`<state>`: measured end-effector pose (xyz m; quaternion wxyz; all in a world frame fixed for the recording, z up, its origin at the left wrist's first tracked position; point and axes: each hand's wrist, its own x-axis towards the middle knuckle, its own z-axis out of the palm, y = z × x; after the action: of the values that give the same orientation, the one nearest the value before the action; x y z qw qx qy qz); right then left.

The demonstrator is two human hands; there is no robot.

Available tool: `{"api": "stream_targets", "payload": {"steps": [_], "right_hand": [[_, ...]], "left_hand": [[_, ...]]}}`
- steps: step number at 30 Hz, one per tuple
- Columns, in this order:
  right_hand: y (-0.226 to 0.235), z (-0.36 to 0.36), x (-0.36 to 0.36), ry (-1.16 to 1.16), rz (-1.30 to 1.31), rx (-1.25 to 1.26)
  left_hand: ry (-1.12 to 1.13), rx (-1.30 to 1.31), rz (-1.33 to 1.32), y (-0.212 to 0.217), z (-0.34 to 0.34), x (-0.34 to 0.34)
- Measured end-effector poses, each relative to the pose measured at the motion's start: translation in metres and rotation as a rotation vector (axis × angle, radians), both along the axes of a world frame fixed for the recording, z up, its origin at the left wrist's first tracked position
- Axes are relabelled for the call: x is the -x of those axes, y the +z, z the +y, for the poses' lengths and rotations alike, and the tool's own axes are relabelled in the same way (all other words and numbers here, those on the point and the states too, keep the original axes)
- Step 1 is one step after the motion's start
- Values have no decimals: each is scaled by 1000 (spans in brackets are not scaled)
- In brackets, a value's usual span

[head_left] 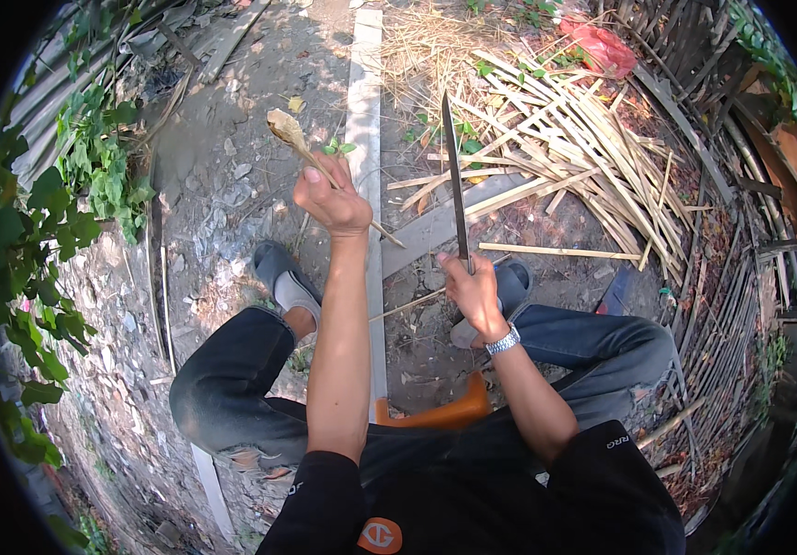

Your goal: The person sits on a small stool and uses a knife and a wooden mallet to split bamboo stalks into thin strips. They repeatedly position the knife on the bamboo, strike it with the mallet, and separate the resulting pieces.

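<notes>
My left hand (335,197) is closed around a thin wooden stick (293,137) with a broad, pale brown, rough end. That end points up and to the left, and the thin end comes out below the hand to the right. My right hand (475,294) grips a long knife (457,176) with a narrow dark blade standing nearly upright, tip away from me. Its handle is mostly hidden by the fingers. Stick and blade are apart. Beyond the knife lies a heap of split pale bamboo strips (593,157), and one loose strip (560,251) lies nearer me.
A long plank (363,102) runs away from me along the ground, with another board (435,231) angled off it. An orange seat (444,407) shows between my legs. A red plastic bag (602,48) lies behind the heap. Leafy plants (42,314) stand left, stacked sticks (722,370) right.
</notes>
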<state>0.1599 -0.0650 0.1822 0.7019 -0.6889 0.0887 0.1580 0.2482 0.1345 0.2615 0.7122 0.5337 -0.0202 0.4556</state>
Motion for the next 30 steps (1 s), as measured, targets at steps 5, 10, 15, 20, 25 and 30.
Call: {"api": "stream_targets", "payload": {"steps": [5, 10, 15, 20, 25, 30], "right_hand": [[-37, 16, 22, -131, -198, -163], [-142, 1, 67, 83, 443, 407], [-102, -10, 23, 62, -206, 408], [-13, -12, -2, 61, -154, 198], [-45, -17, 20, 76, -104, 302], [-72, -4, 48, 171, -32, 344]], "left_hand": [[-55, -12, -2, 3, -10, 4], [-89, 1, -18, -4, 0, 5], [-310, 42, -13, -10, 18, 10], [-482, -50, 13, -13, 51, 30], [-523, -142, 210, 3, 56, 42], [-443, -190, 242, -1, 49, 41]]}}
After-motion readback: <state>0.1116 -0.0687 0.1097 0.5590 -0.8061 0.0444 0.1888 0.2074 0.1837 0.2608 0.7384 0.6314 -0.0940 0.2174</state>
